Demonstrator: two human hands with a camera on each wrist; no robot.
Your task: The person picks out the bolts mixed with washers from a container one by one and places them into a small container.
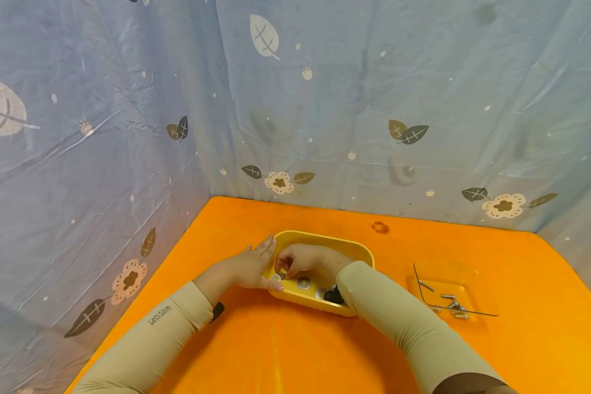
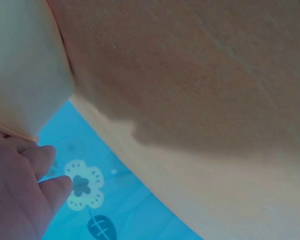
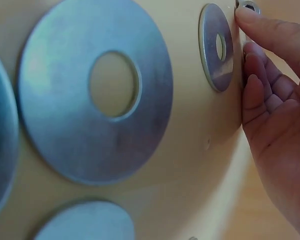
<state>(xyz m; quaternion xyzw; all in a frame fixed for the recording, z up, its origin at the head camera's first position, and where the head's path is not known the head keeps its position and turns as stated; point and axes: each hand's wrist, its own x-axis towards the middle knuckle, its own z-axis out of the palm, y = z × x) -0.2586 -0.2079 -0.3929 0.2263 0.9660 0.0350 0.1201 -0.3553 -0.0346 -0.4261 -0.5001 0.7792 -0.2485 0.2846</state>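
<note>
My left hand [image 1: 248, 268] holds the left end of a yellow bin [image 1: 325, 238]. Its thumb lies over the near rim and its fingers reach along the outer end wall. Inside the bin, my right hand [image 1: 300, 260] pinches a small metal fastener [image 1: 281, 274] near that end. In the right wrist view, the fastener [image 3: 249, 6] shows a dark hole but is mostly cut off. Beside the right hand [image 3: 280, 90] lies a small metal washer [image 3: 217, 47]; a larger washer [image 3: 155, 85] is closer to the camera.
A clear tray [image 1: 473, 279] on the orange table [image 1: 246, 339] holds several bolts [image 1: 448, 296], with thin L-shaped metal rods [image 1: 473, 312] lying across it. A black object [image 1: 334, 295] sits in the bin by the right sleeve. Patterned curtain [image 1: 354, 109] encloses the back and sides.
</note>
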